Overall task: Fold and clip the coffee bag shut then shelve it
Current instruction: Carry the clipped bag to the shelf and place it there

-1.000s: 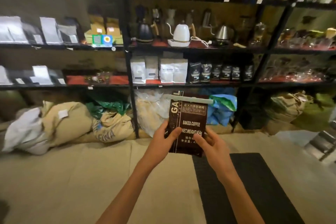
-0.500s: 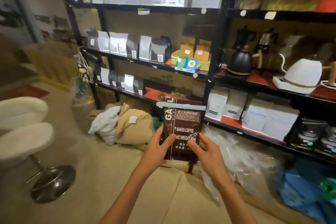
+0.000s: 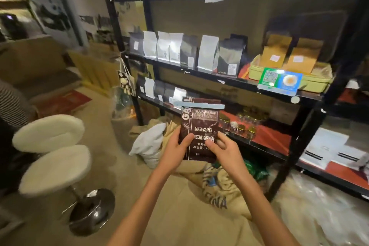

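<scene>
Bag (image 3: 199, 126) of coffee stands upright in the air in front of the black shelves (image 3: 235, 84), above the sacks (image 3: 215, 191) on the floor, and I hold it by its lower half. My left hand (image 3: 175, 152) wraps the left edge with the thumb pressed on the front, while my right hand (image 3: 223, 152) pinches the lower right corner, fingers partly spread. A pale blue clip (image 3: 199, 104) lies across the folded top.

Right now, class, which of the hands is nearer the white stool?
Left. The left hand grips the coffee bag on the side facing the white stool; the right hand holds the bag's far edge.
</scene>
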A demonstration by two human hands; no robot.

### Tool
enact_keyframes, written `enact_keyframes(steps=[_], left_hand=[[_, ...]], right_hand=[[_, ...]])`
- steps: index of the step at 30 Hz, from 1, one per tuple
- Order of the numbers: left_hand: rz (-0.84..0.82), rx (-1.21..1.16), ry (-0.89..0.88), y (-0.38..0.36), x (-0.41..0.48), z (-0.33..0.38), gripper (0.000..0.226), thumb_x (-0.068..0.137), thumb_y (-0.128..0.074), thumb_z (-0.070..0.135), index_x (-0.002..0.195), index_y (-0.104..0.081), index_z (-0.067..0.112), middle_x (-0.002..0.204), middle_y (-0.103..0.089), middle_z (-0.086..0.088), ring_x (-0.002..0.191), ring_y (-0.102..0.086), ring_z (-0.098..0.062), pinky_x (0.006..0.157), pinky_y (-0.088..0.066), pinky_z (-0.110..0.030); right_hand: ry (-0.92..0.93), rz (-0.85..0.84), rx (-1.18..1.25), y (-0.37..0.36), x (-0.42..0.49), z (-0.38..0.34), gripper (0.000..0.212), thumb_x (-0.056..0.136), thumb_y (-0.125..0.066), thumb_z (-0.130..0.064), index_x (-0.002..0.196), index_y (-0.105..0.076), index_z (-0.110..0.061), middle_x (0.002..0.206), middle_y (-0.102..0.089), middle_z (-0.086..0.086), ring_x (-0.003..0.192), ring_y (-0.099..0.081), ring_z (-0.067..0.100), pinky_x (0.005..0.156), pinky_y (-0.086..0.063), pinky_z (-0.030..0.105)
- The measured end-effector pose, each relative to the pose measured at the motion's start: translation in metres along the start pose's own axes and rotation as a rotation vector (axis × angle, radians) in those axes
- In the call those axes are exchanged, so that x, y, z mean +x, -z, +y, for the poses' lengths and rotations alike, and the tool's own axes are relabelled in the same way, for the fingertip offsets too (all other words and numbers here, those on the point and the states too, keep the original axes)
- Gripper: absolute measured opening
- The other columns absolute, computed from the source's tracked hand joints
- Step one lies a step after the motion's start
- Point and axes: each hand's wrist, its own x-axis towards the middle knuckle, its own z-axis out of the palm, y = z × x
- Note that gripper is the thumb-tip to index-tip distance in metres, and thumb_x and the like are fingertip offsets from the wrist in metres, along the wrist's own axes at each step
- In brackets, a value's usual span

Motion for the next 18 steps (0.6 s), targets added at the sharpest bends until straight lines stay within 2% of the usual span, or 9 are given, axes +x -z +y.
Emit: enact_keyframes(steps=[3,5,7,8,11,14,16,18], left_hand=[[-0.045,0.011,0.012,0.030,0.066,-0.019,0.025,0.097,-0.058,0.024,0.116,-0.055,0.041,0.121,-0.066,0.011,0.113,-0.063,-0.009,0.102,-0.050,-0.041],[-0.108,-0.002,0.029,0.043,0.111,-0.029,0.024,0.098,-0.058,0.025,0.114,-0.053,0.043,0.120,-0.066,0.012,0.111,-0.064,-0.006,0.101,-0.051,-0.039],[-0.195,-0.021,0.056,0.045,0.154,-0.040,0.026,0.098,-0.057,0.022,0.118,-0.050,0.037,0.121,-0.065,0.006,0.109,-0.063,-0.004,0.101,-0.051,-0.038],[-0.245,-0.035,0.072,0.043,0.173,-0.046,0.026,0.099,-0.056,0.020,0.119,-0.049,0.035,0.123,-0.065,0.002,0.109,-0.064,-0.006,0.100,-0.052,-0.037],[-0.374,-0.083,0.112,0.034,0.231,-0.057,0.025,0.099,-0.056,0.016,0.116,-0.045,0.031,0.122,-0.064,-0.004,0.111,-0.066,-0.018,0.095,-0.056,-0.041],[-0.404,-0.055,0.149,0.023,0.292,-0.070,0.026,0.097,-0.059,0.015,0.118,-0.046,0.021,0.122,-0.065,-0.009,0.107,-0.067,-0.021,0.093,-0.057,-0.042],[-0.457,-0.005,0.148,0.016,0.332,-0.081,0.029,0.096,-0.061,0.018,0.121,-0.045,0.018,0.118,-0.065,-0.005,0.104,-0.067,-0.018,0.089,-0.059,-0.037],[-0.499,0.073,0.145,0.013,0.372,-0.092,0.036,0.095,-0.062,0.023,0.127,-0.045,0.015,0.119,-0.064,-0.002,0.108,-0.066,-0.018,0.092,-0.057,-0.040]], right_hand=[[-0.058,0.011,-0.017,-0.026,0.065,0.005,0.035,0.093,-0.064,-0.014,0.128,-0.059,-0.016,0.110,-0.073,0.001,0.092,-0.074,0.009,0.072,-0.060,0.022],[-0.093,0.023,-0.037,-0.035,0.102,0.000,0.035,0.092,-0.065,-0.018,0.127,-0.058,-0.018,0.108,-0.073,-0.002,0.090,-0.074,0.005,0.073,-0.059,0.021],[-0.115,0.044,-0.063,-0.030,0.138,0.000,0.024,0.092,-0.065,-0.018,0.115,-0.060,-0.022,0.100,-0.072,-0.007,0.082,-0.072,-0.006,0.070,-0.056,0.014],[-0.126,0.069,-0.070,-0.026,0.154,0.000,0.019,0.092,-0.066,-0.020,0.110,-0.061,-0.022,0.098,-0.073,-0.005,0.081,-0.072,-0.005,0.070,-0.057,0.014],[-0.152,0.172,-0.101,-0.013,0.207,0.004,0.028,0.090,-0.067,-0.027,0.114,-0.065,-0.012,0.107,-0.076,0.008,0.091,-0.075,0.013,0.079,-0.061,0.029],[-0.169,0.249,-0.105,-0.007,0.254,0.018,0.026,0.091,-0.066,-0.025,0.114,-0.063,-0.015,0.104,-0.077,0.007,0.087,-0.076,0.015,0.069,-0.060,0.025],[-0.176,0.288,-0.103,-0.001,0.288,0.030,0.023,0.092,-0.065,-0.024,0.113,-0.062,-0.016,0.100,-0.077,0.004,0.083,-0.077,0.012,0.062,-0.058,0.019],[-0.185,0.303,-0.100,0.005,0.322,0.040,0.026,0.091,-0.066,-0.020,0.115,-0.061,-0.012,0.102,-0.076,0.005,0.082,-0.076,0.010,0.060,-0.058,0.018]])
